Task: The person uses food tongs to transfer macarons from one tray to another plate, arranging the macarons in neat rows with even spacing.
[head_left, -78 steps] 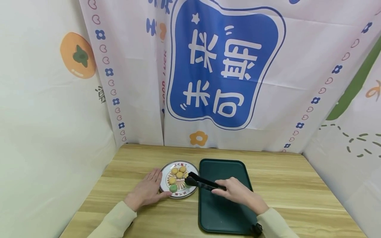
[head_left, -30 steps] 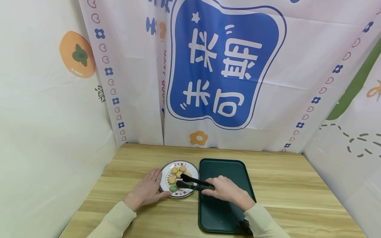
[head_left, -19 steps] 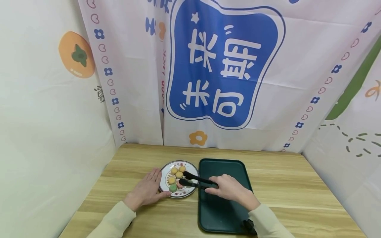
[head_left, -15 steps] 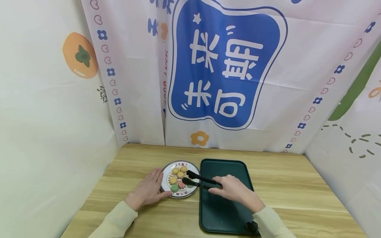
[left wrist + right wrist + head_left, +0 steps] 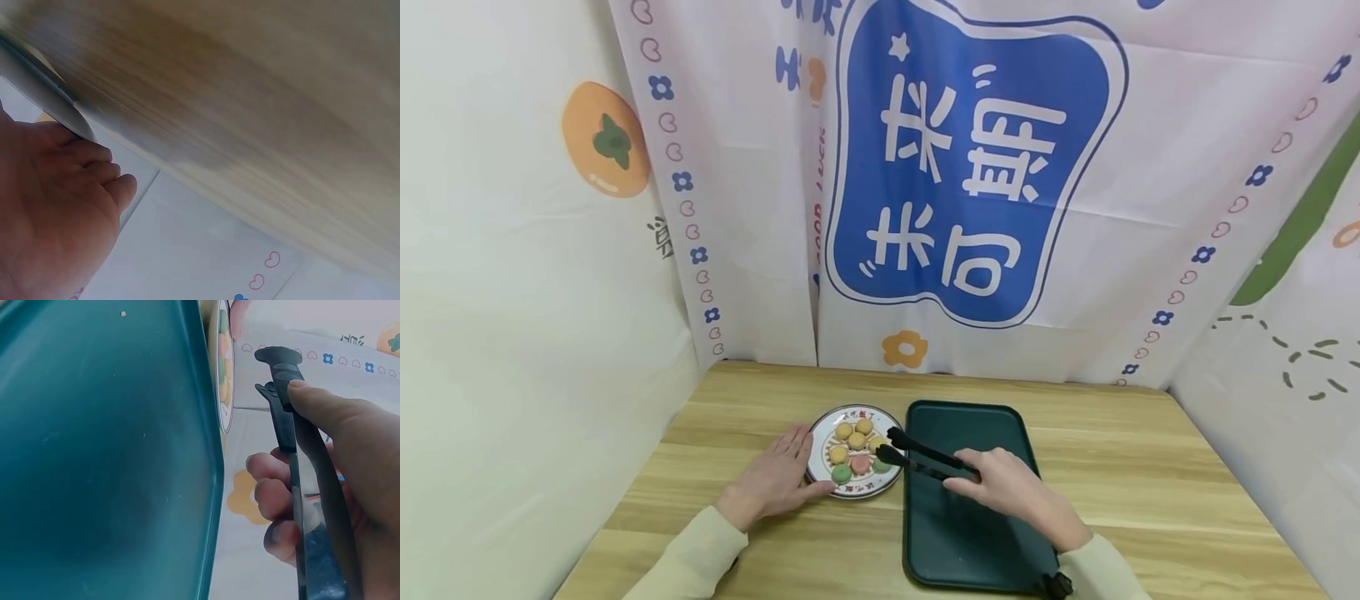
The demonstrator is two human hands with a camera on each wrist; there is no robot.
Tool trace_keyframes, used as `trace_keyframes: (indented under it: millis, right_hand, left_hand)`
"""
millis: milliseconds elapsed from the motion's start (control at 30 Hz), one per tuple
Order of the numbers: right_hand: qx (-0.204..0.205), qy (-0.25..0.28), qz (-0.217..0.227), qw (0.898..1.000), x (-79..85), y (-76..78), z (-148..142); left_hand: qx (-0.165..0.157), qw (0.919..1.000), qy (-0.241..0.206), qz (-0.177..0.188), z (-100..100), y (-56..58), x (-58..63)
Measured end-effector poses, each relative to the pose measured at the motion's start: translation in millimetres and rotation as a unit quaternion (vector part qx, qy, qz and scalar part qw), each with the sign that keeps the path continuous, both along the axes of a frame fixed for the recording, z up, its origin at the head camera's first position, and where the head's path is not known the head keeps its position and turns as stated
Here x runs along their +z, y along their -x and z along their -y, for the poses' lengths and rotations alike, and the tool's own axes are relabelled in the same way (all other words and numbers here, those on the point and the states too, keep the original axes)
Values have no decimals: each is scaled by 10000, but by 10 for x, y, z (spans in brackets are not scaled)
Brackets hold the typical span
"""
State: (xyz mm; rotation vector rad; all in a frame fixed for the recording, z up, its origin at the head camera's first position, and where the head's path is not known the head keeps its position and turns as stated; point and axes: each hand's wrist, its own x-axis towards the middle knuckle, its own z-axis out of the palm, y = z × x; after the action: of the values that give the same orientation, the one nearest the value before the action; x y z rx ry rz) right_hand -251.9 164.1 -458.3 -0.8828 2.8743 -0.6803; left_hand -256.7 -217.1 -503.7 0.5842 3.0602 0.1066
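Note:
My left hand lies at the left rim of a round white plate, fingers extended and thumb along its near edge. Several yellow macarons, a pink macaron and two green macarons sit on the plate. My right hand grips black-tipped tongs, thumb on one arm and fingers curled round the other. The tips point left over the plate's right rim, spread apart with nothing between them. In the right wrist view the tongs show metal arms.
A dark green tray lies right of the plate, under my right hand and the tongs. Both stand on a wooden table. A printed cloth hangs behind the table's far edge.
The tongs moved left over the plate, opened, then drew back right. A pink macaron now shows beside the left green one, where the plate was bare. My left hand stayed put.

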Motion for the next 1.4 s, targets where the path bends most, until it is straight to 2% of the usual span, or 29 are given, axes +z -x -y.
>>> trace_keyframes:
  millis: [200, 433, 700, 1000, 1233, 1400]
  right_hand:
    - [-146, 44, -116, 9998, 6, -55, -161]
    - [-388, 33, 97, 9992, 9, -99, -359]
    - [-682, -8, 22, 9977, 43, -134, -576]
    - [-836, 137, 5, 9964, 20, -139, -800]
    - [-795, 197, -441, 9957, -34, -150, -972]
    - [-931, 191, -613, 9936, -96, -180, -1108]
  left_hand:
    - [-43, 10000, 1, -4, -29, 17, -12]
    - [-26, 10000, -9, -21, -36, 20, -1]
    - [-30, 10000, -46, 29, -31, 12, 9]
    - [-14, 10000, 0, 55, -22, 12, 8]
    - [-13, 10000, 9, 9, -17, 13, -12]
    - [-23, 10000, -54, 46, -17, 8, -7]
